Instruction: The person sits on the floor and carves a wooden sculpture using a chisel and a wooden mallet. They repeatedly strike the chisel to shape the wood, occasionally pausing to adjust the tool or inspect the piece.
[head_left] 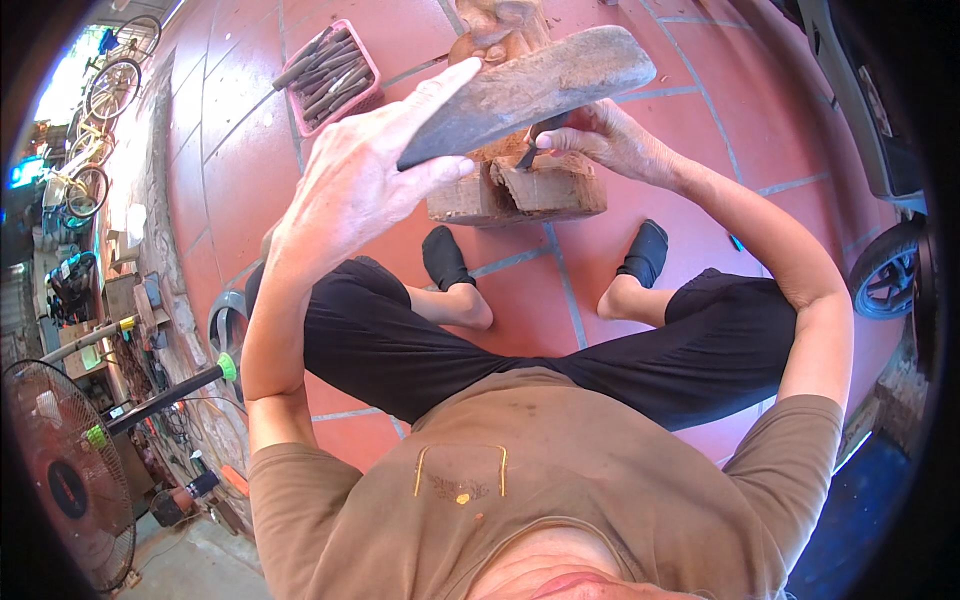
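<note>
My left hand (375, 165) is closed around one end of a flat wooden mallet (545, 90), which slants up to the right over the work. Below its far half, my right hand (605, 138) pinches a dark chisel (530, 153). The chisel's lower end is close to the rough, split base (545, 193) of a wood carving; whether it touches cannot be seen clearly. The carving's rounded upper part (500, 30) shows beyond the mallet, which hides its middle. The carving stands on the tiled floor in front of my feet.
A pink basket (370, 75) full of carving tools sits at the far left on red tiles (235, 130). To the left stand a fan (70, 490) and several bicycles (112, 88). A wheeled vehicle's tyre (888, 270) is at the right. My socked feet (447, 258) flank the near side.
</note>
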